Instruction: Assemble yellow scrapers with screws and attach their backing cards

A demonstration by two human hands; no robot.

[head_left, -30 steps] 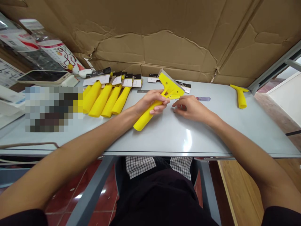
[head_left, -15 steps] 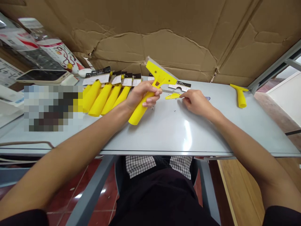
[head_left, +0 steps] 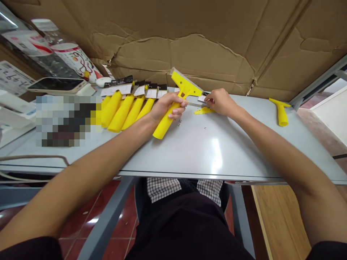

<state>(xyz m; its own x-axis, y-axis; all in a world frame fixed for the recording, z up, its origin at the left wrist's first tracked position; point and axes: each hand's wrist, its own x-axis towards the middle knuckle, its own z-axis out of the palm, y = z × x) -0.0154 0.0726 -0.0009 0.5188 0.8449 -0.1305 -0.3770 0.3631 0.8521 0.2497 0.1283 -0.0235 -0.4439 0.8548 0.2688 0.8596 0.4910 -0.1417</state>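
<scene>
My left hand is wrapped round the yellow handle of a scraper, raised above the table with its head tilted up and a clear strip along the top edge. My right hand is behind and to the right of the scraper head, thumb and fingers closed at a black-and-white packaging card; the hand covers most of the card. Just below those fingers lies a loose flat yellow plate, with a thin metal blade behind it. Small screws are scattered on the table.
Several yellow scrapers with cards lie in a row on the left. A phone and plastic bottles stand behind them. Another yellow scraper body lies at the far right. Cardboard walls off the back.
My right hand has left the yellow plate and moved up and back to the packaging card. My left hand still holds the scraper in much the same pose.
</scene>
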